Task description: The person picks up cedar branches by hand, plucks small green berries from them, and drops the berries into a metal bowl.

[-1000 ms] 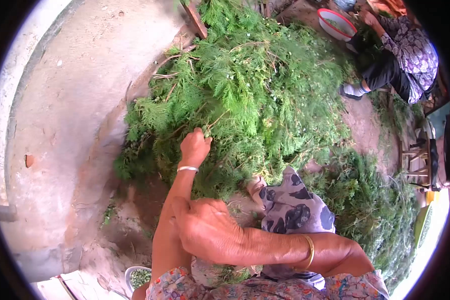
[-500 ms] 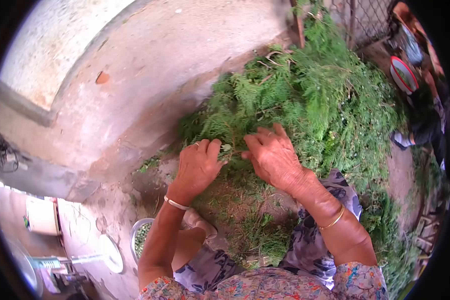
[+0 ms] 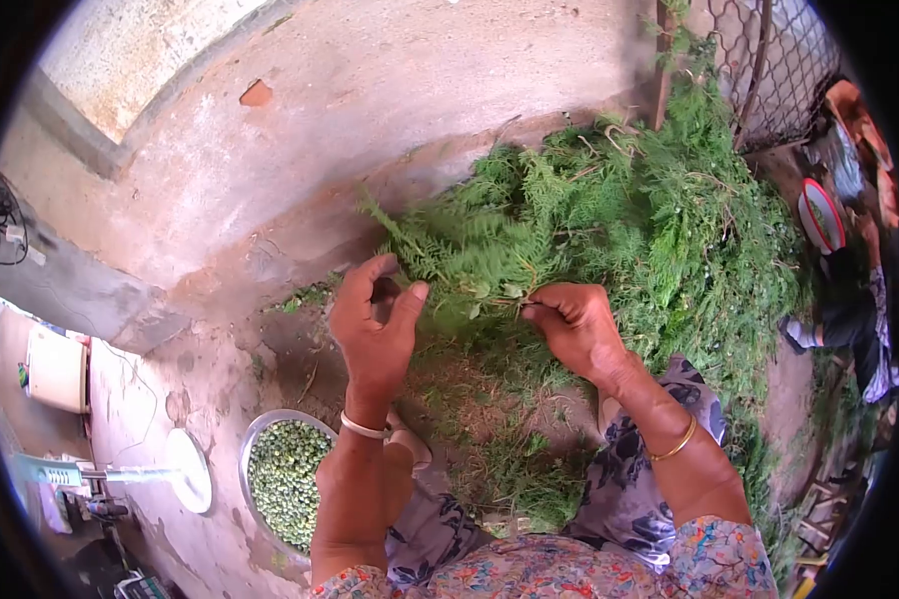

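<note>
My right hand [image 3: 581,324] pinches the stem end of a feathery green branch [image 3: 489,255] between thumb and fingers. Small pale green fruits or leaves [image 3: 509,292] show beside those fingertips. The branch fans out leftward, blurred at its tips, toward my left hand [image 3: 372,324]. That hand is raised with thumb and fingers apart, and nothing shows between them. Beyond both hands lies a big heap of cut green branches [image 3: 669,220]. Left of my left forearm stands a metal bowl [image 3: 247,469] holding many small round green fruits [image 3: 290,477].
A wall [image 3: 350,100] runs along the far left, with wire mesh [image 3: 784,60] at far right. A white fan [image 3: 190,471] stands left of the bowl. Another person's leg [image 3: 834,334] and a red-rimmed basin [image 3: 821,215] are at right. Leaf litter [image 3: 509,419] covers the ground between my feet.
My left hand has opened and turned, its thumb now apart from the fingers. My right hand has closed on the branch and moved slightly right. The view has shifted, showing more of the bowl.
</note>
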`<state>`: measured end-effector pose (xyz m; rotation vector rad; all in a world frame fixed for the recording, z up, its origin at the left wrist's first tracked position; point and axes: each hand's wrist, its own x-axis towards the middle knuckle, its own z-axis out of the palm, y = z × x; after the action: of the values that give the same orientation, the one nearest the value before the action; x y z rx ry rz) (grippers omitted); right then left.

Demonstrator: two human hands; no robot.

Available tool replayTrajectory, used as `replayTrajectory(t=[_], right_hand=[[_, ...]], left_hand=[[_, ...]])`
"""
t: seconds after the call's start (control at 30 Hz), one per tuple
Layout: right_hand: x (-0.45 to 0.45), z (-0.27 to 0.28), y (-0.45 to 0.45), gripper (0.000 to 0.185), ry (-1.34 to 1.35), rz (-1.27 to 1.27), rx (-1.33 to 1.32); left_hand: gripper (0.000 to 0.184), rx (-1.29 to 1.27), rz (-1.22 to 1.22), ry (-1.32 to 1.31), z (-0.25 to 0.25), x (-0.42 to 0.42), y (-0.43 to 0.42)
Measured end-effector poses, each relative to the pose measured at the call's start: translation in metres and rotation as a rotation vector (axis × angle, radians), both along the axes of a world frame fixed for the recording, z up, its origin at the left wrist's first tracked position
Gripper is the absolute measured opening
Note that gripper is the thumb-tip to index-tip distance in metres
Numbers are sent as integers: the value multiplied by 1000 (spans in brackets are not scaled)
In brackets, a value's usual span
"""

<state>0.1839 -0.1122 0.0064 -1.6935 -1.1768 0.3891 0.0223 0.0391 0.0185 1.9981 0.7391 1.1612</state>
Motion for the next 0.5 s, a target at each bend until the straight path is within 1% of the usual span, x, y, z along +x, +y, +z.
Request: replayTrajectory(t=[0.03, 0.07, 0.13, 0.2, 0.27, 0.3, 0.33, 0.4, 0.5], right_hand=[[-2, 2, -1, 6, -13, -3, 21], [-4, 1, 1, 8, -24, -9, 36], [-9, 5, 2, 10, -23, -3, 22], [-13, 5, 3, 12, -26, 0, 9], [-17, -1, 3, 6, -123, 24, 36], [-19, -5, 5, 6, -129, 28, 33], [-20, -9, 5, 3, -147, 41, 67], [-23, -11, 4, 3, -169, 52, 97], [-24, -6, 3, 8, -152, 60, 34]], left_hand=[[28, 66, 6, -32, 2, -1, -2], [28, 60, 14, -32, 2, -1, -3], [26, 78, -95, 4, 1, 0, -9], [27, 106, -119, -8, -2, 3, -14], [23, 101, -92, 119, 2, 3, -21], [24, 158, -65, 113, -7, 9, -18], [24, 155, -61, 108, -10, 8, -14], [28, -21, -183, 370, -13, 7, -10], [29, 8, -191, 378, 0, 4, -18]])
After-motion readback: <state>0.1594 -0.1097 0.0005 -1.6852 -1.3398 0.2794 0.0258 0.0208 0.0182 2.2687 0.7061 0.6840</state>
